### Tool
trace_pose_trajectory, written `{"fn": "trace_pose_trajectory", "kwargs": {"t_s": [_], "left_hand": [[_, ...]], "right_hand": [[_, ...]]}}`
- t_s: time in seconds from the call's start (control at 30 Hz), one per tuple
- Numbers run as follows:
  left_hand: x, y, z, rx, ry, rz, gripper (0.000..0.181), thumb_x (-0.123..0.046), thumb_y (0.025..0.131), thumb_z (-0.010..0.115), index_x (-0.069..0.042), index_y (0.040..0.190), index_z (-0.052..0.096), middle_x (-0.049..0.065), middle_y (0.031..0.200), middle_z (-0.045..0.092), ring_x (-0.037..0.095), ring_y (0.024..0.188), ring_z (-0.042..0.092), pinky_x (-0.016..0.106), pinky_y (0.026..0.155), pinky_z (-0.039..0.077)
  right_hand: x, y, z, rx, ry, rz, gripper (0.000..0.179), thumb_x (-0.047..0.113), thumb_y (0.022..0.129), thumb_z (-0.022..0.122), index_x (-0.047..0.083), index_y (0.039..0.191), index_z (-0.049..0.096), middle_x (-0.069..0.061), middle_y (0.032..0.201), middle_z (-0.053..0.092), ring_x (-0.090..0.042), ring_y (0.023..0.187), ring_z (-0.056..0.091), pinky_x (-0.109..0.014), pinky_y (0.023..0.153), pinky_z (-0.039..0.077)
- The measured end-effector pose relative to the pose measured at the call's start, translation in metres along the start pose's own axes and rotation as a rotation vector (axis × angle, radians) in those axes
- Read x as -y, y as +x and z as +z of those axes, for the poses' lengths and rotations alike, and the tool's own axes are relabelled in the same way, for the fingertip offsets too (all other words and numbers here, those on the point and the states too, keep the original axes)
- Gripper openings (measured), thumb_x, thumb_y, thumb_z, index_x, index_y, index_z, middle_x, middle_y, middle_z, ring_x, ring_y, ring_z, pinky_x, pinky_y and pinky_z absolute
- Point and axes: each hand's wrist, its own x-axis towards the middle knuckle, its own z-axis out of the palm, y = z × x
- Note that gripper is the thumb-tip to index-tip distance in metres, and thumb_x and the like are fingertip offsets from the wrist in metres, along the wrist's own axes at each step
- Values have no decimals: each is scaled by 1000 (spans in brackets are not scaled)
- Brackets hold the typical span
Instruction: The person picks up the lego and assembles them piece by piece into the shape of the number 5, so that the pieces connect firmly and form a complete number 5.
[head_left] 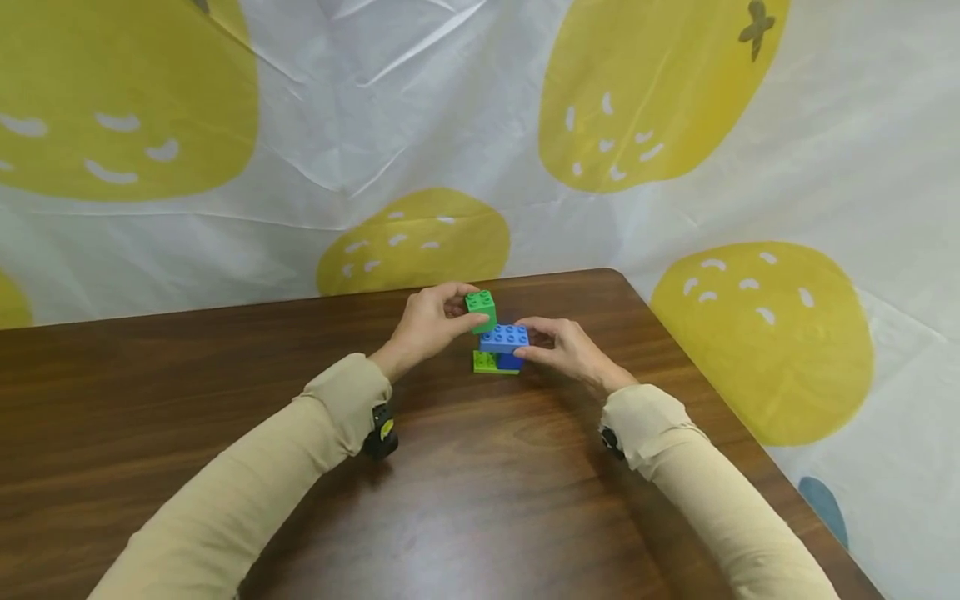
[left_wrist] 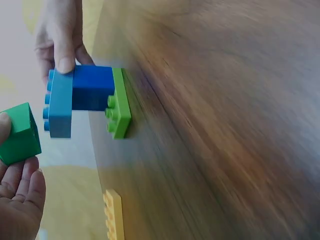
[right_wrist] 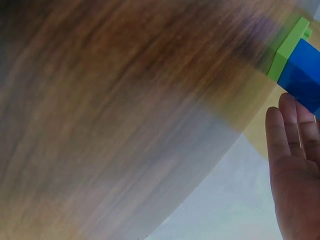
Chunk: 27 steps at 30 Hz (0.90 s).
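Note:
My left hand (head_left: 431,323) pinches a green toy building brick (head_left: 482,310) between thumb and fingers, just above and left of a small stack. That stack has a lime green plate (head_left: 486,362) at the bottom, a dark blue brick (left_wrist: 93,87) on its right part, and a lighter blue brick (head_left: 505,337) on top, which overhangs to the left. With thumb and fingers, my right hand (head_left: 564,350) grips the lighter blue brick at its right end. In the left wrist view a gap shows between the green brick (left_wrist: 21,134) and the stack.
A yellow-orange studded plate (left_wrist: 115,215) lies on the table in the left wrist view; the left hand hides it in the head view. The brown wooden table (head_left: 450,500) ends at a white curtain with yellow fruit print (head_left: 420,242) behind and right.

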Motion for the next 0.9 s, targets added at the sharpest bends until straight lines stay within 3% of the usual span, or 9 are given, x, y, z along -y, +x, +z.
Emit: {"fn": "trace_pose_trajectory", "kwargs": {"t_s": [0.27,0.5,0.67,0.9], "left_hand": [[-8,3,7,31,18,54,40,-26,84,71,-9,120,62,8,102,70,18,92,66,31,78,54],[-10,3,5,54,77,73,40,-25,84,71,-9,120,63,8,102,70,18,91,67,31,78,54],[-11,4,3,78,112,95,37,-24,84,72,-9,117,64,7,101,70,18,91,66,30,77,53],[-10,2,2,101,119,79,38,-25,85,71,-9,118,63,6,102,70,17,91,66,31,78,53]], "right_hand": [[4,2,5,1,40,1,39,13,85,69,-1,121,60,-17,102,68,-26,95,64,-35,80,52],[45,-11,0,18,48,16,37,5,86,66,-7,120,58,-23,103,66,-32,96,63,-43,82,51],[45,-11,0,22,42,16,37,5,87,66,-7,121,58,-24,103,66,-33,96,63,-43,82,51],[45,-13,0,28,36,25,39,6,87,66,-7,122,57,-23,103,66,-33,96,62,-41,81,51]]}}
